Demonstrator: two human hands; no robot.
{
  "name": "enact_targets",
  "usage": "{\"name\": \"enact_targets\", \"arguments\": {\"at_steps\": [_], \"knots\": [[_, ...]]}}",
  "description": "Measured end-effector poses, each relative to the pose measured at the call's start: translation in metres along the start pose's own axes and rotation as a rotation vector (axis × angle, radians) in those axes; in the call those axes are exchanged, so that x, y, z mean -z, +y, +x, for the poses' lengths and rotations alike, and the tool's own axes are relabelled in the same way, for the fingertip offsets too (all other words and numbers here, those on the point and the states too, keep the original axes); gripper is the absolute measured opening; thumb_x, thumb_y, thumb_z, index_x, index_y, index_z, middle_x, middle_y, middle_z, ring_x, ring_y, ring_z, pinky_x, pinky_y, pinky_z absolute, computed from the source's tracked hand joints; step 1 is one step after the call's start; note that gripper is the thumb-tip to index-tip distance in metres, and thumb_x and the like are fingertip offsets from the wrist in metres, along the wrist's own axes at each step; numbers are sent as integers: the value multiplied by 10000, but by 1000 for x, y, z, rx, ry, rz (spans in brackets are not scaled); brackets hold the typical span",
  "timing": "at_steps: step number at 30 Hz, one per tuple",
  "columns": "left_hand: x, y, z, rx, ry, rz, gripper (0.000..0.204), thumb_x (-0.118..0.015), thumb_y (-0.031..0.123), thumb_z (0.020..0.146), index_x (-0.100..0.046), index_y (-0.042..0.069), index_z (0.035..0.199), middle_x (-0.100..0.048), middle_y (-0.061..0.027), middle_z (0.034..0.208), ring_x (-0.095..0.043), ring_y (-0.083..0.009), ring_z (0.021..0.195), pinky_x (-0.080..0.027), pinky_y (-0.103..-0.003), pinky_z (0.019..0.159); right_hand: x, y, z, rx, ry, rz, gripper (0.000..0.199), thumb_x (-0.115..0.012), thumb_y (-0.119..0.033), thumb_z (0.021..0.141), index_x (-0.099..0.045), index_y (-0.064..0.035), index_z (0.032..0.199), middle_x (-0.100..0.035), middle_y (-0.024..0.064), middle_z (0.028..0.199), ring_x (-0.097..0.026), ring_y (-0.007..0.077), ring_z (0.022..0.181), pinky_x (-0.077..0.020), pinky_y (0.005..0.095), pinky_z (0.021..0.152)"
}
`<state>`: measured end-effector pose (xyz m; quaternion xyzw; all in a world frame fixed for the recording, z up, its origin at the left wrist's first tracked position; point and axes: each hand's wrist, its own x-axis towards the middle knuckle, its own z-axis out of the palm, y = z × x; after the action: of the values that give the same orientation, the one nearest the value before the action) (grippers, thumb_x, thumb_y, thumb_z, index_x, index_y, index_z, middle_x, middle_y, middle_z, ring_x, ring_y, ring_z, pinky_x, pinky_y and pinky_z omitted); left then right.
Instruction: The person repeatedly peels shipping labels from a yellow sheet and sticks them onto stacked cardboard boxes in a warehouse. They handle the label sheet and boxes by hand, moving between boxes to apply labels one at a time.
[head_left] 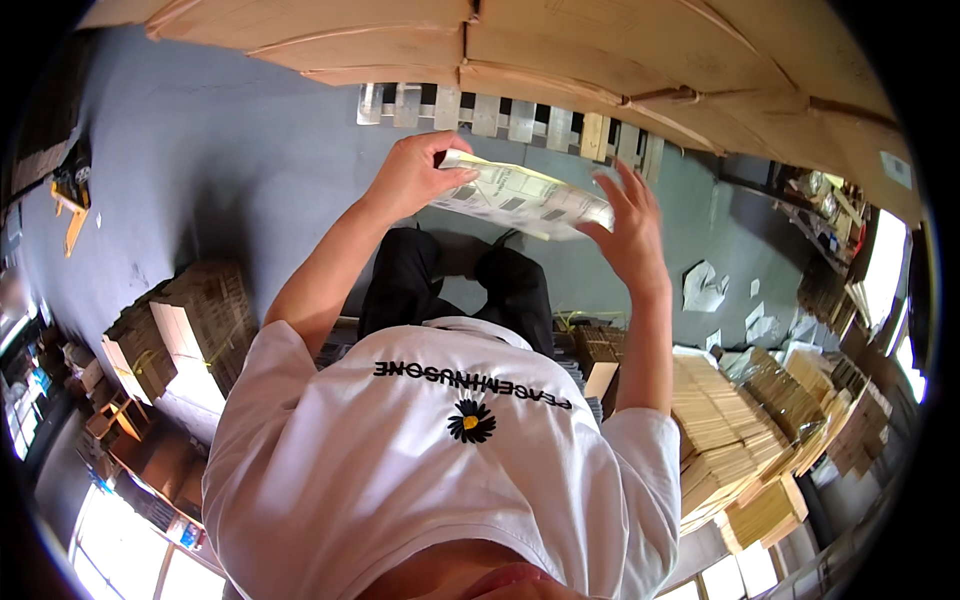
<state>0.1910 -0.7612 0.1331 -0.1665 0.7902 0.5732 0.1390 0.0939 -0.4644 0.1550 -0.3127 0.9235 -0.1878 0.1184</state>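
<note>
White printed paper (525, 200), upper centre of frame. Left hand (420, 176) pinches its left end; right hand (634, 228) half-curled at its right end, blurred, grip unclear. Step looks like two-handed paper handling; next move would call for steady support both ends. Above: slatted pallet (485, 115), brown cartons (560, 45) along top edge.

Printed sheets (520, 196) here, thin smooth paper w/ a slight sheen, & the big cartons (570, 40) up top are matt brown cardbd, creased along edges! Floor (300, 130) looks smooth w/ a soft gloss, pallet (521, 120) matt wood, shirt (390, 430) & trousers (400, 280) matt cloth.
</note>
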Motion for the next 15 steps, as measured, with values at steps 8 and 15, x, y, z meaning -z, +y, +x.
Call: {"name": "enact_targets", "arguments": {"at_steps": [8, 15], "knots": [[18, 37, 36, -52, 12, 27, 148, -773, 89, 857, -668, 1, 914, -582, 14, 813, -520, -73, 709, -435, -217, 643, -34, -47, 81, -81, -117, 849, 222, -829, -148, 799, -679, -9, 885, -585, 65, 651, -498, 155, 587, -446, 322, 573], [6, 9, 80, -396, 147, 38, 225, -695, 159, 939, -601, -14, 831, -565, -21, 933, -508, -133, 843, -433, -254, 748, -66, -18, 115, -166, -217, 1093, 241, -799, -167, 856, -640, 10, 828, -524, -11, 642, -410, 61, 615, -383, 266, 542]]}}
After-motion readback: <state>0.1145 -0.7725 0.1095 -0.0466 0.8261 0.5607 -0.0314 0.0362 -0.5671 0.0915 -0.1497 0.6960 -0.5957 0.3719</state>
